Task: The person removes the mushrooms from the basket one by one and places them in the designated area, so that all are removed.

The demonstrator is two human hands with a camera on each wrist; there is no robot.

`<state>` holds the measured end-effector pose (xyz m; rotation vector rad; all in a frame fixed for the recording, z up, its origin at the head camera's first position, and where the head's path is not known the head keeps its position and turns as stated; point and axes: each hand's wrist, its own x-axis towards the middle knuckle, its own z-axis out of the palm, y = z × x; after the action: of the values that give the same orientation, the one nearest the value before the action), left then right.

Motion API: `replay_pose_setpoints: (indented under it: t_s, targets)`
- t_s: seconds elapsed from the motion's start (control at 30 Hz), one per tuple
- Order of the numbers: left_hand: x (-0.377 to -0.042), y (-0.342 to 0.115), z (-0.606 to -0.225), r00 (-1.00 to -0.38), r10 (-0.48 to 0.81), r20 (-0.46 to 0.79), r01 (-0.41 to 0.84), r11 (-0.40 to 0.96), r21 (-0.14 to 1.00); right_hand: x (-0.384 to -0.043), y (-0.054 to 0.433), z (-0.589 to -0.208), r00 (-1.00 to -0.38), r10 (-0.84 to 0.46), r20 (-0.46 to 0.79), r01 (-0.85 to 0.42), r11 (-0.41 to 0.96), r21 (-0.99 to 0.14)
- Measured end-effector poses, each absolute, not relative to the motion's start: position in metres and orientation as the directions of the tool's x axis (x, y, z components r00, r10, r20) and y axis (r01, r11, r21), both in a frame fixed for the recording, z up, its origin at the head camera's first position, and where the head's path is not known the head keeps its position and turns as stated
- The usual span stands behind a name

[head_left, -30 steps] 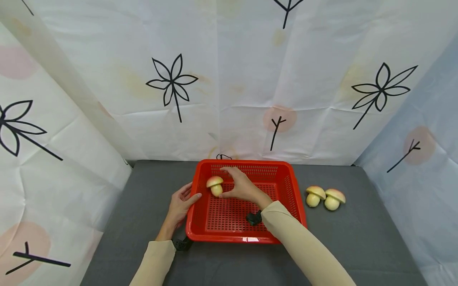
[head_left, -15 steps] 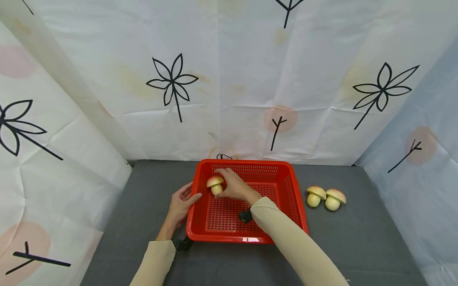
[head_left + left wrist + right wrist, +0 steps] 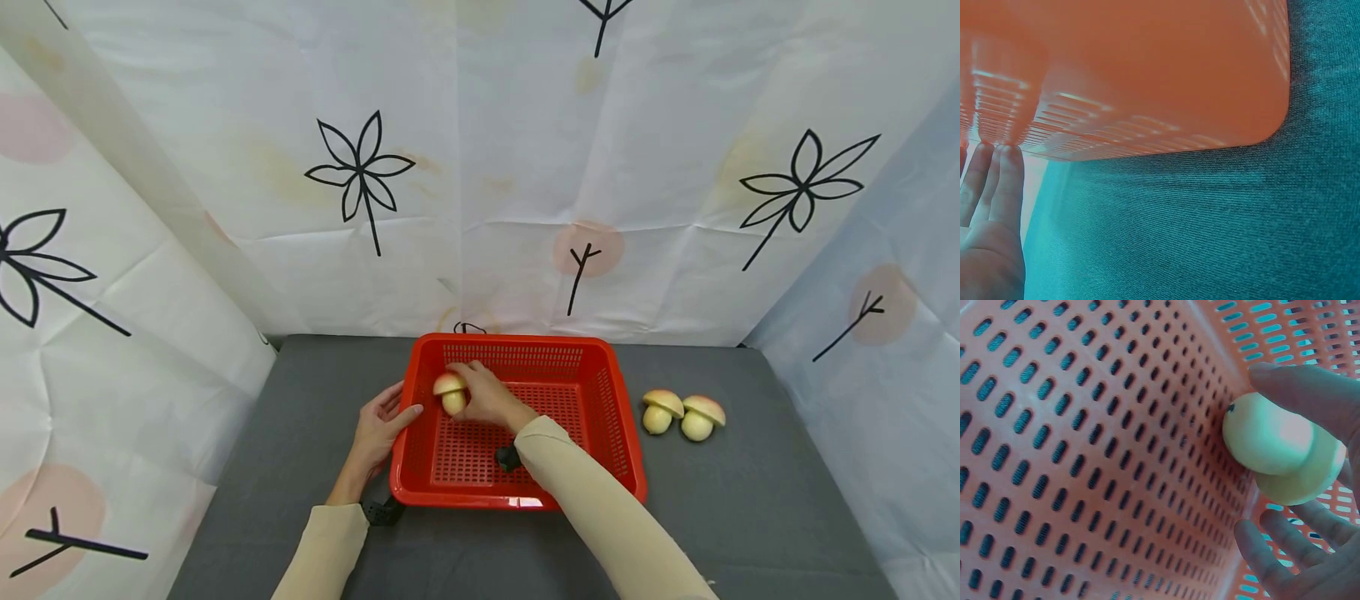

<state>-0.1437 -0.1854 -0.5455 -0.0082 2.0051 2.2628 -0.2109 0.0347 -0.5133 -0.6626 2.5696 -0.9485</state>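
A toy mushroom (image 3: 449, 384) with a yellow stem and reddish cap stands inside the red plastic basket (image 3: 517, 502), near its left wall. My right hand (image 3: 487, 397) reaches into the basket and pinches it. In the right wrist view the thumb lies across the mushroom (image 3: 1266, 434) on one side, with fingers behind the cap on the other; the lower fingers stay spread. My left hand (image 3: 377, 431) holds the basket's left side, thumb over the rim. In the left wrist view its fingers (image 3: 1009, 181) press straight against the slotted outer wall.
Two similar toy mushrooms, one (image 3: 657, 421) beside the other (image 3: 697, 427), stand on the grey tabletop (image 3: 757, 500) right of the basket. White patterned cloth (image 3: 510, 167) hangs behind and on both sides. A black strap loop (image 3: 469, 327) shows behind the basket.
My right hand has moved left toward the mushroom and its fingers have closed in around it. The mushroom has shifted very slightly. The left hand and basket have stayed in place.
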Motion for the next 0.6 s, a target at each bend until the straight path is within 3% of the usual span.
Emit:
replay_pose_setpoints:
  t_s: [0.6]
  targets:
    - [-0.143,-0.184,-0.547,-0.993,0.084,-0.080,-0.090,-0.111,0.990,-0.200,0.031,-0.526,-0.824,-0.548,-0.145,-0.323,0.664,-0.675]
